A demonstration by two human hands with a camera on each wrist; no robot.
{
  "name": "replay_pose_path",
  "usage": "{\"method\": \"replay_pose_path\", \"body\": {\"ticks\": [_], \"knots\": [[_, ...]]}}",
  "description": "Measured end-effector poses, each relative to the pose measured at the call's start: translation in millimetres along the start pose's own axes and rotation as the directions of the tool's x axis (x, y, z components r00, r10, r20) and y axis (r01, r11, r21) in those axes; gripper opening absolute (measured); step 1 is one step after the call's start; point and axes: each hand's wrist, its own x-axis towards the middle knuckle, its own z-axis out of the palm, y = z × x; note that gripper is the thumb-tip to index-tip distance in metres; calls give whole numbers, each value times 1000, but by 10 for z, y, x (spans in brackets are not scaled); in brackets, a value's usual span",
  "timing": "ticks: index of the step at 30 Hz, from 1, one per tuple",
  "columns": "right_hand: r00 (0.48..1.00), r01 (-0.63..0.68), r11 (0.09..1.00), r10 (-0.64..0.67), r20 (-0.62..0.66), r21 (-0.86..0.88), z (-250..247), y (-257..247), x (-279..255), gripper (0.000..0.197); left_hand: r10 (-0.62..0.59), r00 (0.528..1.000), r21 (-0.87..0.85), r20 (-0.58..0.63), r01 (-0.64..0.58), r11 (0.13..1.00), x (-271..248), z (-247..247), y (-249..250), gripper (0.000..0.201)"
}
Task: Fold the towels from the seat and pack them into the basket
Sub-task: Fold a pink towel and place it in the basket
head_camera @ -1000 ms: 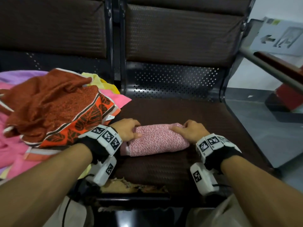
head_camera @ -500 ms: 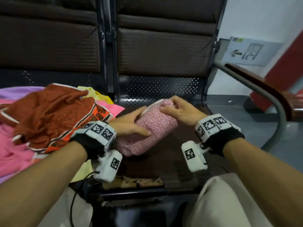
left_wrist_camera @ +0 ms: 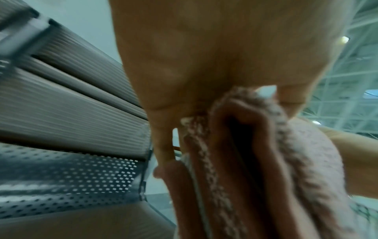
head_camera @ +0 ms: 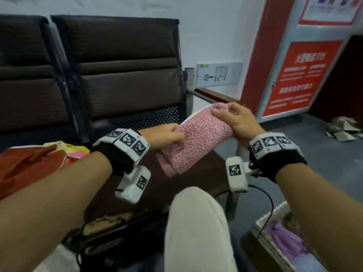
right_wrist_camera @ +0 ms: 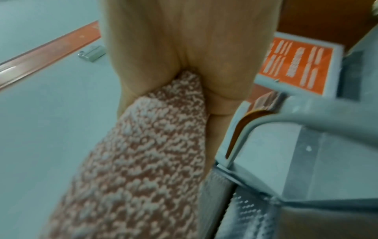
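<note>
**Desk:** Where does the towel stand, and who has it?

**Photographer:** A person holds a folded pink towel [head_camera: 193, 139] in the air above the brown seat [head_camera: 198, 173], clear of the cushion. The left hand [head_camera: 165, 136] grips its near end, thumb on top; the right hand [head_camera: 234, 119] closes round the far end, fingers curled over the fold. The basket [head_camera: 261, 230] sits on the floor at lower right, partly cut off by the frame, with a purple cloth [head_camera: 284, 236] already in it.

**Desk:** What could go wrong?

**Photographer:** The fold, most likely. The left wrist view shows the layers [left_wrist_camera: 235, 161] gaping open at the end below the hand, so the bundle probably spreads if either grip loosens on the way down. A soft roll like this also sags between two hands and could unroll when one lets go.

**Desk:** Anything in the way?

**Photographer:** The metal armrest [head_camera: 214, 96] runs just behind the right hand, between seat and open floor. The person's own knee, in pale trousers [head_camera: 196, 222], rises between the seat and the basket, and the cable [head_camera: 270, 205] from the right wrist camera hangs over the basket's rim, where it could snag. A heap of unfolded cloths, with the rust-orange one [head_camera: 29, 165] on top, waits on the next seat at left.
</note>
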Motion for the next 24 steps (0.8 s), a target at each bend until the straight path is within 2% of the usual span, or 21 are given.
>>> {"method": "replay_pose_path", "body": {"ticks": [2, 4, 7, 11, 16, 19, 22, 24], "knots": [[994, -70, 998, 70, -83, 10, -422, 179, -143, 28, -2, 999, 226, -43, 12, 974, 195, 277, 287, 23], [971, -173, 985, 169, -168, -6, -864, 396, -318, 38, 37, 999, 315, 1, -36, 948, 399, 662, 540, 26], [909, -348, 937, 334, -248, -14, -1514, 727, -667, 43, 99, 982, 268, 160, -140, 953, 691, 1338, 754, 17], [850, -497, 867, 478, -223, -37, -2317, 1244, -1162, 33, 109, 943, 198, 316, -178, 964, 1033, 2290, 774, 24], [782, -588, 806, 545, -302, -68, -2988, 2015, -1563, 43, 130, 891, 117, 435, -199, 973, 1306, 3333, 689, 35], [733, -655, 739, 572, -367, -157, -3272, 2422, -1647, 47, 118, 859, 60, 499, -170, 984, 1453, 3803, 642, 38], [717, -691, 671, 588, -375, -270, -3423, 2736, -1646, 37, 64, 831, 112, 553, -151, 982, 1602, 4169, 579, 41], [722, -688, 651, 572, -389, -320, -3468, 2907, -1612, 22, 43, 826, 138, 562, -145, 980, 1698, 4344, 539, 44]]}}
